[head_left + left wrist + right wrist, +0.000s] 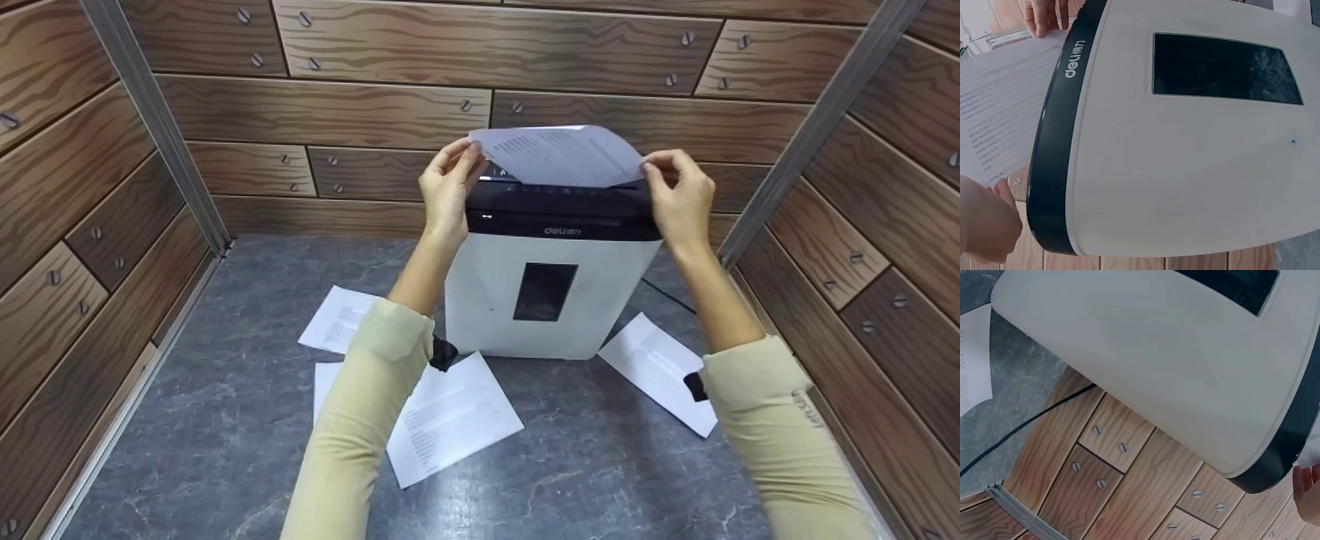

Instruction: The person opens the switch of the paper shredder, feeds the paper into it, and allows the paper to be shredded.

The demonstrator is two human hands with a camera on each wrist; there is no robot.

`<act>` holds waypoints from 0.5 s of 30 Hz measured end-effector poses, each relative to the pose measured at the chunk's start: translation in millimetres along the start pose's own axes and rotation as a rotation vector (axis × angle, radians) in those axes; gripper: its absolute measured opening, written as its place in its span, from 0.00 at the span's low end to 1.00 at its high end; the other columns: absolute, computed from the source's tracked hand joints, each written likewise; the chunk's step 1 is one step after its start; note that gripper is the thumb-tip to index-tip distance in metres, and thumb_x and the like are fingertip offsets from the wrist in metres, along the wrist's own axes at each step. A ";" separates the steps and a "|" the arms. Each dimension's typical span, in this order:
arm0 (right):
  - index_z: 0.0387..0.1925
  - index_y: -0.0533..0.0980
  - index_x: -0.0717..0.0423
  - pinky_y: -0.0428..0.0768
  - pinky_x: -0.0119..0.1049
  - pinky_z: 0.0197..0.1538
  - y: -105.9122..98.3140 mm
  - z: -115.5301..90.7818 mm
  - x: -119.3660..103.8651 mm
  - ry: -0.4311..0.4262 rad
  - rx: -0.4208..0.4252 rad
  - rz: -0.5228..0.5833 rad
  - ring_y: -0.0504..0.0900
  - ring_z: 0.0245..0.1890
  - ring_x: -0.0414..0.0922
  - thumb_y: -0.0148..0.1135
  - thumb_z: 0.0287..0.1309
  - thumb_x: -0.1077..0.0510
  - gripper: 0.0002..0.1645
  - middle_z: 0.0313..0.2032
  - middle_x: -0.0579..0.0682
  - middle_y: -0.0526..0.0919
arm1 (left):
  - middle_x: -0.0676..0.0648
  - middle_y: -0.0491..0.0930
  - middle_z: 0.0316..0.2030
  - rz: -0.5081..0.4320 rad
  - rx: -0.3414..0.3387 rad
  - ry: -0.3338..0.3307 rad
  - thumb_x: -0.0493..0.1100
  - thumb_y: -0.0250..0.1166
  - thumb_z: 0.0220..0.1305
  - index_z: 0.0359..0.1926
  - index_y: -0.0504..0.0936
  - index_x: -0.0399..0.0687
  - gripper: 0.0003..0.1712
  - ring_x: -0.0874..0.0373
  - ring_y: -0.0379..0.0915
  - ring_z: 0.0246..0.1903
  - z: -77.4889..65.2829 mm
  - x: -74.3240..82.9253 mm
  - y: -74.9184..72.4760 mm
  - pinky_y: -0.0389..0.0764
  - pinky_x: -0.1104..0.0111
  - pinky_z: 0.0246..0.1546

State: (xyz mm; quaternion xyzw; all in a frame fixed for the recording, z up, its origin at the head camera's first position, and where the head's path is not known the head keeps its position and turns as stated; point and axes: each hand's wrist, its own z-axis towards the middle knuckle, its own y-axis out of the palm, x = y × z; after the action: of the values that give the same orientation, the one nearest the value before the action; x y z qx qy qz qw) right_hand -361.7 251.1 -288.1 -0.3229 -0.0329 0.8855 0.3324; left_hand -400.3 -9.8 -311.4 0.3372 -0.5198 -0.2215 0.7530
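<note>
A printed sheet of paper (562,156) spans the top of a white paper shredder (480,300) with a black head (517,217). At its left edge my left hand (450,184) pinches the sheet between thumb and fingers. My right hand (684,199) pinches the opposite edge. The sheet bows upward at the back, and its near edge lies close over the shredder's top. In the left wrist view the printed lines of the paper (999,107) show beside the black head. Only part of the right hand (1309,492) appears in the right wrist view.
Several printed sheets lie on the grey marbled floor: one paper (457,420) in front of the shredder, another sheet (337,319) to the left, and one page (660,371) to the right. A black cord (667,295) runs behind the shredder. Wood-patterned walls (390,112) enclose three sides.
</note>
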 end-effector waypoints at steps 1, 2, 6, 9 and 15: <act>0.31 0.79 0.67 0.74 0.24 0.39 0.8 -0.6 1.4 0.001 -0.004 -0.007 0.78 0.31 0.37 0.61 0.55 0.67 0.04 0.30 0.54 0.82 | 0.41 0.78 0.30 0.015 0.005 -0.009 0.28 0.63 0.56 0.35 0.79 0.32 0.05 0.53 0.78 0.30 -1.0 0.5 -0.3 0.79 0.63 0.42; 0.31 0.79 0.67 0.74 0.24 0.39 1.5 -1.2 2.5 0.003 -0.008 -0.014 0.79 0.31 0.39 0.61 0.55 0.67 0.04 0.30 0.54 0.82 | 0.42 0.78 0.30 0.029 0.008 -0.016 0.28 0.63 0.56 0.35 0.79 0.32 0.05 0.54 0.78 0.30 -2.3 1.3 -0.5 0.79 0.63 0.42; 0.31 0.79 0.67 0.73 0.23 0.39 2.8 -3.3 5.2 0.005 -0.020 -0.028 0.80 0.32 0.42 0.62 0.54 0.67 0.04 0.30 0.53 0.83 | 0.43 0.78 0.29 0.069 0.014 -0.034 0.27 0.62 0.57 0.36 0.79 0.31 0.05 0.56 0.77 0.31 -7.4 4.8 0.3 0.79 0.64 0.42; 0.31 0.79 0.67 0.73 0.23 0.39 2.7 -3.8 5.4 0.003 -0.020 -0.031 0.80 0.32 0.43 0.61 0.55 0.67 0.04 0.30 0.53 0.83 | 0.44 0.77 0.30 0.097 0.010 -0.039 0.27 0.61 0.58 0.39 0.77 0.28 0.07 0.56 0.77 0.31 -13.6 11.4 3.4 0.79 0.66 0.42; 0.31 0.80 0.65 0.73 0.23 0.39 0.5 -4.9 5.9 0.034 -0.037 -0.042 0.79 0.32 0.37 0.62 0.55 0.65 0.04 0.31 0.52 0.83 | 0.42 0.77 0.31 0.146 0.023 -0.023 0.26 0.59 0.59 0.39 0.76 0.24 0.08 0.57 0.77 0.32 -28.5 25.7 10.8 0.78 0.67 0.42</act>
State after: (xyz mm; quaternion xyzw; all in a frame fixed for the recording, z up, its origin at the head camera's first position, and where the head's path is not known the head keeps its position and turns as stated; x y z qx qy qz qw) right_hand -362.5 253.6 -295.3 -0.3432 -0.0502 0.8721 0.3453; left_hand -364.7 -12.2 -293.7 0.3044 -0.5539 -0.1639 0.7574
